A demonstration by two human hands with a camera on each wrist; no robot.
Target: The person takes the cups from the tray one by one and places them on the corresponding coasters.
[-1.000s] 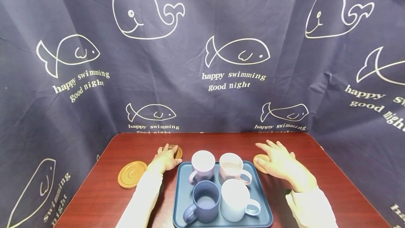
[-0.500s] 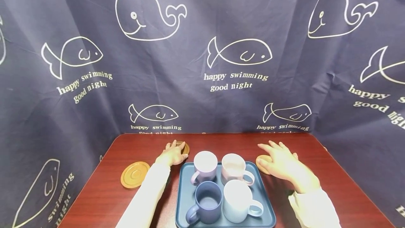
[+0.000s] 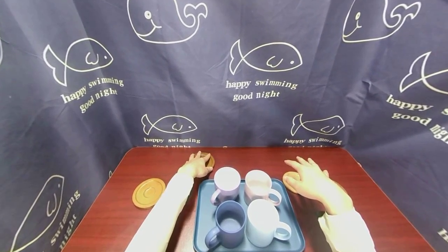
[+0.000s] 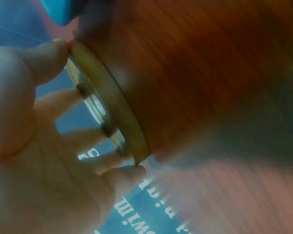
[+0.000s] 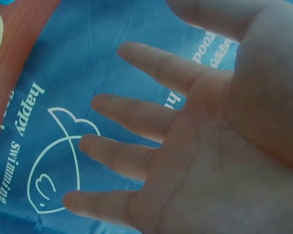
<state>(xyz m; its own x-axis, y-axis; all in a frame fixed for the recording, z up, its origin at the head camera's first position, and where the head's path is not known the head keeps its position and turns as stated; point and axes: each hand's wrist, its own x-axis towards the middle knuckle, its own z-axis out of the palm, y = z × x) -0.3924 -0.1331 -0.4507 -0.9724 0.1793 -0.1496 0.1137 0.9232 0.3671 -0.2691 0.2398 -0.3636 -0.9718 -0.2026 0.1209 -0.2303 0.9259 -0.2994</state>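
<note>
My left hand [image 3: 198, 167] reaches to the back of the table, thumb and fingers spread around the rim of a round wooden coaster [image 3: 210, 161]. In the left wrist view that coaster [image 4: 112, 102] sits between the thumb and the little finger, low over the wood. My right hand [image 3: 313, 182], fingers straight and spread, overlaps a second wooden coaster [image 3: 293, 175] right of the tray. Nothing lies in its palm in the right wrist view. A larger wooden coaster [image 3: 148, 193] rests flat at the left.
A blue tray [image 3: 205, 215] holds several mugs: a lilac mug [image 3: 226, 189], a pink mug [image 3: 257, 189], a dark blue mug [image 3: 230, 230] and a light blue mug [image 3: 261, 228]. Dark blue cloth [image 3: 210, 104] printed with fish hangs behind the red-brown table [image 3: 245, 158].
My left hand has slid to the right and farther back, and the coaster under it has moved along. The right hand has barely moved.
</note>
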